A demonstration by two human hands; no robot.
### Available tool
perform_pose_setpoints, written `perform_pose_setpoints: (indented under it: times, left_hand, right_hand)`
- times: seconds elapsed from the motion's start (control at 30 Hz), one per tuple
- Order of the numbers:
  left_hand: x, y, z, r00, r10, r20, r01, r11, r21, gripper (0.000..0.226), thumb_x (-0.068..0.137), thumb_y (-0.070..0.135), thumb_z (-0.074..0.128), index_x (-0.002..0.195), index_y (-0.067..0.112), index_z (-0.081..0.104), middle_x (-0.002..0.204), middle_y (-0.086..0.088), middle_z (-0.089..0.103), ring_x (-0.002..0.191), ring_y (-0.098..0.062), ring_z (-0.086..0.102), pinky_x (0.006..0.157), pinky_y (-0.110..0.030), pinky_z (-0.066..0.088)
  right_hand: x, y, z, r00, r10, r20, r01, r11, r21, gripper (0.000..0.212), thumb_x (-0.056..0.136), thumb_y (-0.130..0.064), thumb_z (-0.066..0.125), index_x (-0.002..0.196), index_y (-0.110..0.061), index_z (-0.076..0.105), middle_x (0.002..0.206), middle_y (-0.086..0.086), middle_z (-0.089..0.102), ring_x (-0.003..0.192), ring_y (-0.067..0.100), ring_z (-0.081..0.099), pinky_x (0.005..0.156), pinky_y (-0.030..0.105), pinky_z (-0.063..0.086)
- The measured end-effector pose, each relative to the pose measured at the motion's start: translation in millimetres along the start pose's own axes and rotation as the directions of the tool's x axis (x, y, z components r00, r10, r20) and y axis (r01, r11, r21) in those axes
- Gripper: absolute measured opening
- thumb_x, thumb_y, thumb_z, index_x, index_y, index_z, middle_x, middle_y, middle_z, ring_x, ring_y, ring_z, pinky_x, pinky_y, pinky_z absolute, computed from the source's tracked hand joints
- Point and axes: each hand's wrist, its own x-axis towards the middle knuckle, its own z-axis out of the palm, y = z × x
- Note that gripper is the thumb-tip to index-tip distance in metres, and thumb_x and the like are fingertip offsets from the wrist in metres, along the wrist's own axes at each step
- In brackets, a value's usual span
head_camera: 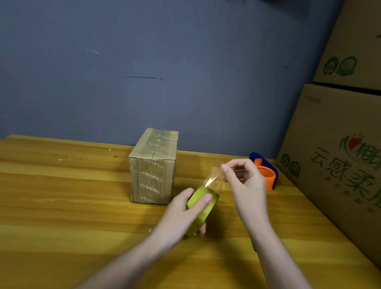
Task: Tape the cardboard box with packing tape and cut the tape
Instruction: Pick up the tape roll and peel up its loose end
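A small cardboard box [153, 166] stands upright on the wooden table [57, 202], with printed tape on its near face. Just right of it, my left hand [181, 211] grips a yellowish roll of packing tape [201, 203]. My right hand [245, 182] pinches the loose clear end of the tape [215, 180] and holds it lifted up and to the right of the roll. A short strip stretches between roll and fingers. Both hands are apart from the box.
An orange and blue tape dispenser [266, 172] sits behind my right hand near the table's back edge. Large printed cardboard cartons [346, 155] are stacked along the right side. A grey wall [145, 62] rises behind the table.
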Motion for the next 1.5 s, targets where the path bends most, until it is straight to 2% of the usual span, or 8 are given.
perform_pose_setpoints:
  times: [0.2,0.47,0.67,0.87,1.1,1.17,1.3,1.5]
  left_hand:
    - [-4,-10,-7,0.988,0.149,-0.028,-0.146,0.984,0.099,0.028,0.087,0.024,0.062,0.081,0.001,0.049,0.061,-0.004,0.056,0.042,-0.018,0.053,0.047,-0.026,0.045]
    - [-6,-21,-9,0.966,0.252,-0.054,-0.24,0.956,0.169,0.019,0.074,0.044,0.063,0.07,0.029,0.051,0.056,0.007,0.056,0.043,-0.019,0.057,0.046,-0.03,0.046]
    - [-8,-27,-10,0.936,0.35,-0.042,-0.32,0.893,0.316,0.01,0.07,0.046,0.064,0.078,0.042,0.059,0.06,0.007,0.058,0.042,-0.023,0.057,0.046,-0.037,0.053]
    - [-6,-26,-9,0.957,0.284,-0.055,-0.237,0.88,0.411,0.043,0.066,0.056,0.061,0.098,0.033,0.044,0.081,0.013,0.062,0.073,-0.015,0.062,0.072,-0.042,0.053]
    - [-7,-16,0,0.972,0.236,-0.018,-0.081,0.402,0.912,0.056,0.085,0.03,0.05,0.134,0.016,0.028,0.117,-0.008,0.065,0.108,-0.029,0.06,0.085,-0.035,0.044]
    - [-10,-14,1,0.954,0.296,0.043,-0.132,0.286,0.949,0.058,0.081,0.028,0.053,0.133,0.013,0.031,0.106,-0.007,0.07,0.097,-0.026,0.066,0.077,-0.033,0.048]
    - [-11,-23,2,0.863,0.469,0.186,-0.283,0.146,0.948,0.067,0.042,0.047,0.068,0.095,0.014,0.046,0.044,0.001,0.062,0.035,-0.009,0.057,0.035,-0.02,0.036]
    - [-13,-22,4,0.782,0.553,0.287,-0.371,0.044,0.927,0.042,0.056,0.053,0.051,0.08,0.021,0.039,0.044,0.003,0.059,0.038,-0.012,0.057,0.036,-0.023,0.035]
  right_hand:
    - [-5,27,8,0.981,0.176,0.077,-0.183,0.978,0.102,0.012,0.084,-0.012,0.066,0.075,-0.018,0.062,0.071,-0.005,0.063,0.068,0.012,0.057,0.068,0.029,0.045]
    - [-15,35,9,0.894,0.341,0.291,-0.402,0.897,0.185,0.008,0.086,-0.017,0.064,0.081,-0.012,0.066,0.082,0.0,0.066,0.082,0.015,0.058,0.082,0.035,0.047]
    - [-21,47,22,0.827,0.519,0.217,-0.562,0.782,0.269,0.013,0.086,-0.005,0.059,0.078,-0.015,0.06,0.08,0.004,0.062,0.079,0.019,0.055,0.073,0.03,0.043]
    - [-24,42,9,0.987,0.15,-0.066,-0.148,0.989,0.025,0.02,0.097,-0.012,0.044,0.101,-0.018,0.063,0.096,-0.003,0.066,0.091,0.014,0.063,0.08,0.024,0.048]
    - [-55,16,35,0.939,-0.067,0.338,0.163,0.951,-0.264,0.075,0.083,-0.071,0.025,0.142,-0.027,0.037,0.14,-0.018,0.039,0.133,-0.002,0.031,0.111,0.019,0.023]
    - [-56,12,37,0.956,-0.003,0.294,0.093,0.952,-0.293,0.077,0.079,-0.073,0.023,0.138,-0.027,0.041,0.138,-0.015,0.047,0.13,0.002,0.038,0.107,0.019,0.027]
    - [-51,8,32,0.965,0.144,0.218,-0.101,0.975,-0.197,0.071,0.075,-0.069,0.021,0.118,-0.031,0.061,0.122,-0.012,0.064,0.116,0.007,0.055,0.099,0.023,0.038]
    - [-35,16,24,0.892,0.32,0.318,-0.331,0.943,-0.02,0.074,0.074,-0.081,0.024,0.094,-0.031,0.074,0.099,-0.005,0.075,0.099,0.013,0.067,0.098,0.042,0.048]
